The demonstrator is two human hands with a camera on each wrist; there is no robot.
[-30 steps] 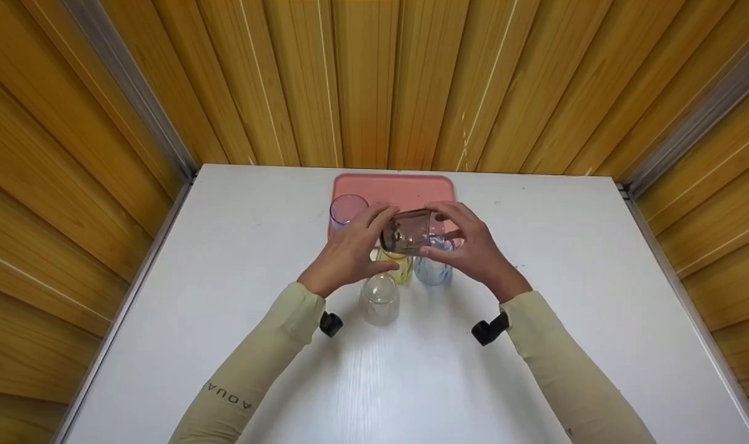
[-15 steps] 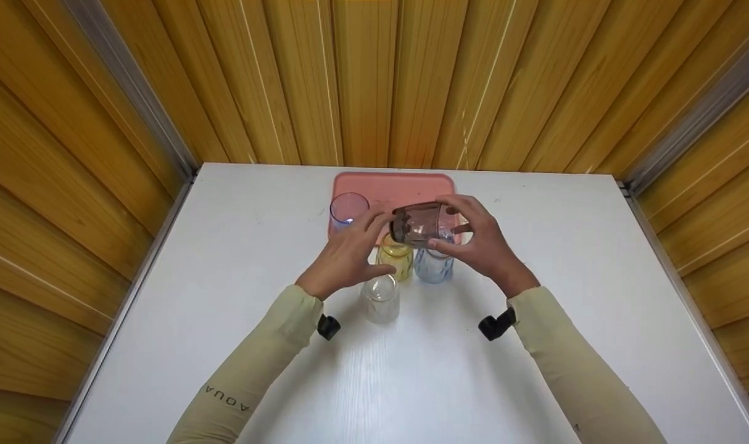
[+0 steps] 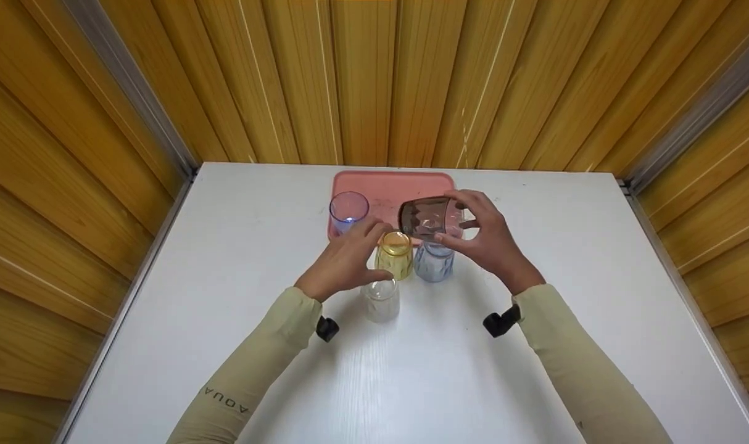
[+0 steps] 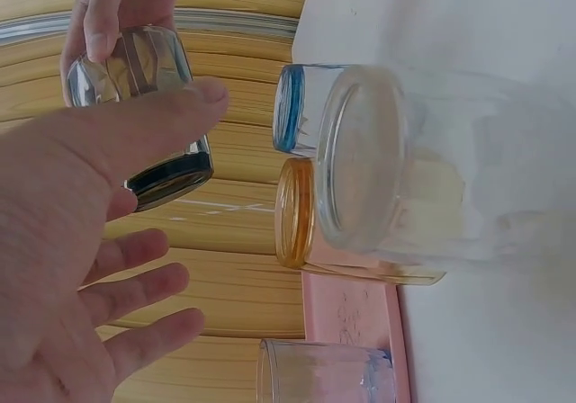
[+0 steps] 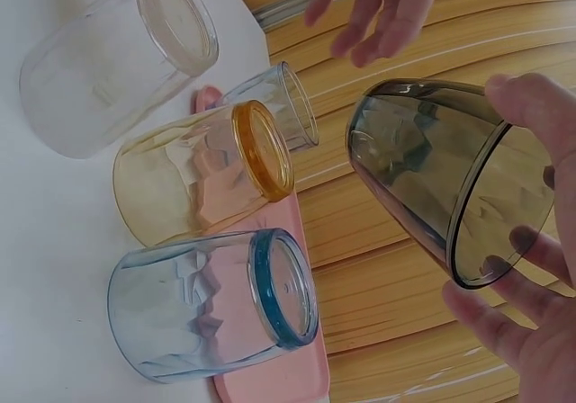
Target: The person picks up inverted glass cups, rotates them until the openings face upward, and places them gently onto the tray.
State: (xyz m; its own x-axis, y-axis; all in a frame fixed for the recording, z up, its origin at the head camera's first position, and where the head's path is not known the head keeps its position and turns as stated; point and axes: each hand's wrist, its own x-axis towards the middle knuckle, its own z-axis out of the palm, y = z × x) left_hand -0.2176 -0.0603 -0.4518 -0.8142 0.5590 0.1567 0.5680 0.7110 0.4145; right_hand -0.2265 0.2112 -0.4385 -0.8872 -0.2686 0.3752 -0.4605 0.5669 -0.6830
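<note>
My right hand [image 3: 482, 231] grips a smoky brown drinking glass [image 3: 424, 219] around its rim end, in the air above the tray's front. The glass lies on its side, base pointing left. Fingers spread and holding nothing, my left hand [image 3: 350, 256] hovers at the left, apart from the brown glass. Below the hands, a yellow glass [image 3: 394, 259], a light blue glass [image 3: 434, 265] and a clear glass [image 3: 382, 303] stand upside down on the table. The left thumb partly covers the clear glass in the head view.
A pink tray [image 3: 393, 182] lies at the table's back edge. On its left part stands an upright purple-blue glass [image 3: 348, 208], rim up, partly behind the left hand. The white table [image 3: 257, 246] meets wood-look panel walls [image 3: 362, 80] at the back and sides.
My right hand has moved right and slightly back with the brown glass, which has left the left hand's fingers. The left hand has stayed nearly in place. More of the yellow glass shows.
</note>
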